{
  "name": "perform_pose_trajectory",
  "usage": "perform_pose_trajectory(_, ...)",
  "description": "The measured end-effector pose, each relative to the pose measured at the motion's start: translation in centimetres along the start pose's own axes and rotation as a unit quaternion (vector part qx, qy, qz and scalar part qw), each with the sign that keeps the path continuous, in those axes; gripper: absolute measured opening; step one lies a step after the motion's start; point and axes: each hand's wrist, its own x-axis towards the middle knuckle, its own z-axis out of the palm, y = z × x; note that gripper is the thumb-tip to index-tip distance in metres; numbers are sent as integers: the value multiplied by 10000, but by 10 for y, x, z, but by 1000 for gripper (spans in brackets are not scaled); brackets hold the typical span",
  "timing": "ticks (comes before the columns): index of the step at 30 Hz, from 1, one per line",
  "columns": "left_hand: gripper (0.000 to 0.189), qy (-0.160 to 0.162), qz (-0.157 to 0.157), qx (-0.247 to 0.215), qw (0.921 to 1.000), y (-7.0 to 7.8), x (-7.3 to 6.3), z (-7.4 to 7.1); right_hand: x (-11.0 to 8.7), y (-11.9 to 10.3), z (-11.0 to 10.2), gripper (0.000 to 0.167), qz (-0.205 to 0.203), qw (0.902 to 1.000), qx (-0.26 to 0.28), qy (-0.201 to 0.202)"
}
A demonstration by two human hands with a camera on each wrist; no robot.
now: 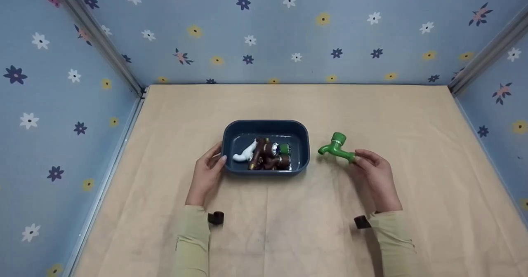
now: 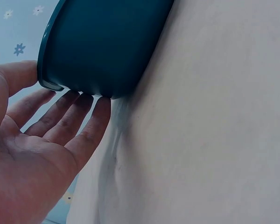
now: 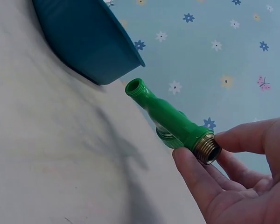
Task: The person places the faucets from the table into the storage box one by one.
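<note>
A dark blue oblong tub (image 1: 267, 127) stands on the table, holding a white tap (image 1: 246, 152), brown taps (image 1: 258, 151) and a green knob (image 1: 284, 149). At its left end my left hand (image 1: 205, 177) grips the tub, thumb at the rim and the other fingers against the outer wall (image 2: 102, 51). To the right of the tub, my right hand (image 1: 374, 177) pinches a green tap (image 1: 337, 147) by its brass threaded end (image 3: 207, 148). The tap's spout points toward the tub, and its ribbed knob (image 1: 338, 137) faces away from me.
Beige cloth (image 1: 264, 227) covers the table, with some creases. Blue flowered panels (image 1: 272, 29) rise behind and on both sides, joined by metal corner posts (image 1: 99, 34). A dark wrist mount (image 1: 216, 218) sits by each sleeve.
</note>
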Motion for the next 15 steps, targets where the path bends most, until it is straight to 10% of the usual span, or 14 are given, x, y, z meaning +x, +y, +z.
perform_pose_trajectory(15, 49, -16, -8, -122, 9999, 0, -1, 0, -17, -5, 1, 38, -108, 9975, 659, -232)
